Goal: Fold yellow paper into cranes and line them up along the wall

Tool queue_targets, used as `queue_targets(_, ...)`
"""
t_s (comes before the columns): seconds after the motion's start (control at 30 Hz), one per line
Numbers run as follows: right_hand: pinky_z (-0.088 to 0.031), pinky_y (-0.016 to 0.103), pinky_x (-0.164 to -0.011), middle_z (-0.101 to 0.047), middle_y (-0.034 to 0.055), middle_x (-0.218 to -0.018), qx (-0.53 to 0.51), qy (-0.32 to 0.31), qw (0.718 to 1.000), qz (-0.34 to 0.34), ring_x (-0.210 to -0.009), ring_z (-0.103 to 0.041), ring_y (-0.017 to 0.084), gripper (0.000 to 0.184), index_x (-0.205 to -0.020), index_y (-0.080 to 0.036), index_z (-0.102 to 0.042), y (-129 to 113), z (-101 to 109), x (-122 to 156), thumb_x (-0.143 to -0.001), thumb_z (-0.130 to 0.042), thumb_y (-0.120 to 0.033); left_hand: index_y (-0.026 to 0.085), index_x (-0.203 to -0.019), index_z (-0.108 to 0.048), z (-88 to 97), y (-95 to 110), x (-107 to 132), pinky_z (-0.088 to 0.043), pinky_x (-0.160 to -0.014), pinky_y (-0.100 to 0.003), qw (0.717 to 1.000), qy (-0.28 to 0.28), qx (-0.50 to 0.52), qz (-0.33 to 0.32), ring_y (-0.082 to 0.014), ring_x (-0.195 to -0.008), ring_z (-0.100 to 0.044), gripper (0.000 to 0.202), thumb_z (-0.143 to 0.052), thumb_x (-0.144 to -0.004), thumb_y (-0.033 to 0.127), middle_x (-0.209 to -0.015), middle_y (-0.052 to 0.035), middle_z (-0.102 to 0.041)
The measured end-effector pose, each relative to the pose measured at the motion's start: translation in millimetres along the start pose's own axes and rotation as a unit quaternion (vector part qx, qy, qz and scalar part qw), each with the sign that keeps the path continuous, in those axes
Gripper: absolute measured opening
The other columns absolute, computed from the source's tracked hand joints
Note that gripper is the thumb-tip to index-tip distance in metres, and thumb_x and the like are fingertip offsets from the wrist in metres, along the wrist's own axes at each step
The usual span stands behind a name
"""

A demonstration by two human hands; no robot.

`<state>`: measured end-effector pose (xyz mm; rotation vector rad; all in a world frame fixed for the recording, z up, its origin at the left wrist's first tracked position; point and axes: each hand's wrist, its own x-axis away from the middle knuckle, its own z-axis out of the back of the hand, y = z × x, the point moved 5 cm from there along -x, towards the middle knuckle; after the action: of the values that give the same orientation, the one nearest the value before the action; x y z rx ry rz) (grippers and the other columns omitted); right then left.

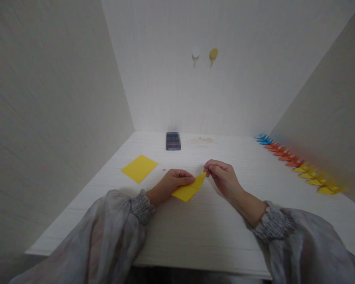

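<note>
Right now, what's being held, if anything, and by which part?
A folded yellow paper: the left grip holds its upper left edge, and the right grip pinches its pointed upper right tip.

A dark device (173, 141) lies near the wall (242, 90) bearing a white hook (195, 52) and a yellow hook (213, 53).

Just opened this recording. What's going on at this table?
A person is working a piece of folded yellow paper over a white table. The left hand grips it with the thumb on top, while the right hand pinches its pointed tip. A flat yellow sheet lies off to the left. On the right runs a row of folded paper figures, blue at the far end, then orange, then yellow nearest. A dark object, its face pixelated, sits farther back.
</note>
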<state>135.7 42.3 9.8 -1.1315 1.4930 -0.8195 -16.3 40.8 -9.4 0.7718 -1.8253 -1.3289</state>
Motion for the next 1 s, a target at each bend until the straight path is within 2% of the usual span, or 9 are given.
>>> queue_targets(0.2,-0.038,0.026,-0.057,-0.057,0.0005,-0.061,-0.003,-0.038,0.999,-0.036,-0.056,-0.048,0.011,0.014,-0.072,-0.019,-0.067,1,-5,1,-0.075,-0.055,-0.027,0.015,-0.071,-0.063,5.2,3,-1,-0.038,-0.049,-0.019,0.997,0.055,-0.006,-0.048,-0.0073,-0.053,-0.052,0.017,-0.068,-0.062,0.029,-0.064,0.0013,-0.062)
queue_targets(0.3,-0.037,0.025,-0.056,-0.055,-0.0009,-0.058,0.031,-0.049,0.997,-0.059,-0.056,-0.047,0.011,0.014,-0.065,-0.019,-0.065,3,-10,2,-0.072,-0.059,-0.028,0.015,-0.072,-0.063,7.1,3,-3,-0.039,-0.050,-0.019,0.996,0.072,-0.003,-0.056,-0.0076,-0.053,-0.053,0.018,-0.069,-0.062,0.028,-0.065,0.0014,-0.063)
queue_targets(0.4,-0.035,0.024,-0.054,-0.054,-0.0021,-0.055,0.061,-0.034,0.995,-0.066,-0.054,-0.046,0.010,0.012,-0.061,-0.019,-0.064,4,-12,3,-0.068,-0.063,-0.028,0.015,-0.070,-0.063,8.2,3,-4,-0.039,-0.051,-0.019,0.995,0.081,-0.011,-0.064,-0.0079,-0.054,-0.053,0.018,-0.069,-0.061,0.028,-0.064,0.0013,-0.062)
queue_targets(0.63,-0.034,0.024,-0.052,-0.054,-0.0019,-0.054,0.145,0.002,0.989,-0.041,-0.053,-0.045,0.010,0.019,-0.056,-0.018,-0.062,1,-11,5,-0.069,-0.062,-0.033,0.015,-0.068,-0.062,10.1,0,-8,-0.039,-0.050,-0.020,0.993,0.094,-0.030,-0.065,-0.0083,-0.052,-0.053,0.017,-0.070,-0.060,0.028,-0.062,0.0010,-0.062)
queue_targets(1.0,-0.037,0.025,-0.055,-0.057,-0.0005,-0.061,0.193,-0.020,0.981,-0.002,-0.057,-0.047,0.012,0.015,-0.066,-0.019,-0.064,-2,-11,5,-0.072,-0.058,-0.031,0.015,-0.067,-0.062,10.1,1,-7,-0.038,-0.050,-0.020,0.992,0.109,-0.043,-0.055,-0.0081,-0.052,-0.052,0.017,-0.070,-0.059,0.026,-0.061,0.0017,-0.061)
